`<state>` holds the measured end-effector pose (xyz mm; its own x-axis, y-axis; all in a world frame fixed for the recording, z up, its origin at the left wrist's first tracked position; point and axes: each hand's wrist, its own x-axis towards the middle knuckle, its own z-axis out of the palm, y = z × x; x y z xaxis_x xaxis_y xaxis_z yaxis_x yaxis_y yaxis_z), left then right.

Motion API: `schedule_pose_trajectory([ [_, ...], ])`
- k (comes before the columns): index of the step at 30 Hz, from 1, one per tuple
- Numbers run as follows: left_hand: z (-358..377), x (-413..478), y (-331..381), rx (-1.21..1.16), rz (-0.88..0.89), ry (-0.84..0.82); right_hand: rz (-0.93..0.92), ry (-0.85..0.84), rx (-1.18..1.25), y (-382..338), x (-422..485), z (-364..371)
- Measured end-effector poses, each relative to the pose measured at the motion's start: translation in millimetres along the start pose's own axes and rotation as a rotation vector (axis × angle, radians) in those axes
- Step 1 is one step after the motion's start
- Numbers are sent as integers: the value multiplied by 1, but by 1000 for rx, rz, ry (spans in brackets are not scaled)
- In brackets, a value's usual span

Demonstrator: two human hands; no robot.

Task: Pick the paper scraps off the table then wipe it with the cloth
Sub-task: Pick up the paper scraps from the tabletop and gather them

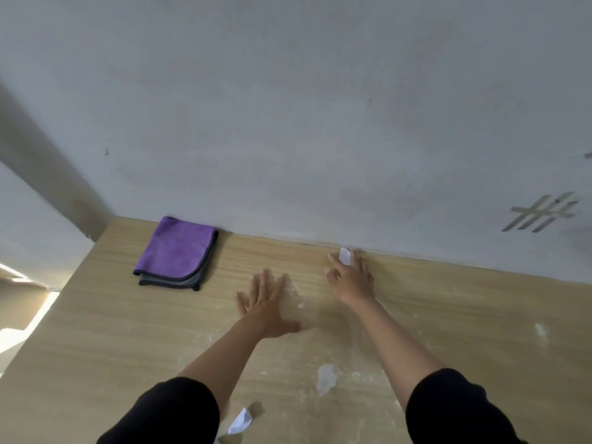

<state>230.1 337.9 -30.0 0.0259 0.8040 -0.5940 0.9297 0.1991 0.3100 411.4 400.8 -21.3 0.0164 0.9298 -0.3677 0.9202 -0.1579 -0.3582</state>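
The left hand [266, 302] lay flat on the table [448, 315] near its middle, fingers straight and spread, holding nothing. At one o'clock from it, the right hand [350, 280] reached to the table's far edge, where the wood met the wall [288, 123]. A white paper scrap [344, 256] stood up between its fingers, apparently pinched there, right at the wall line.

The folded purple cloth [177, 251] lay at ten o'clock from the left hand, its far side against the wall, well apart from both hands with bare wood between. A second scrap [326, 378] lay flat at six o'clock from the right hand, between the two forearms. A third scrap [240, 424], bent upward, sat just beside the left sleeve [166, 415]. White dusty smears [298, 296] marked the wood just right of the left hand. The table's left edge ran from eight toward eleven o'clock; toward three o'clock lay open wood. Tape strips [541, 213] crossed on the wall at two o'clock.
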Motion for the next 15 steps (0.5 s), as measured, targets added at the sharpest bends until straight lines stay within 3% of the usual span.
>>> schedule_pose_trajectory([
  [4,5,5,-1,47,11,-8,18,-1,-16,1,9,11],
  [8,8,6,-3,36,33,27,9,193,77,0,7,18],
  [12,10,1,-7,-16,64,99,-36,421,446,-1,-9,16],
  [15,15,-11,-15,-53,94,149,32,417,750,-4,-30,12],
])
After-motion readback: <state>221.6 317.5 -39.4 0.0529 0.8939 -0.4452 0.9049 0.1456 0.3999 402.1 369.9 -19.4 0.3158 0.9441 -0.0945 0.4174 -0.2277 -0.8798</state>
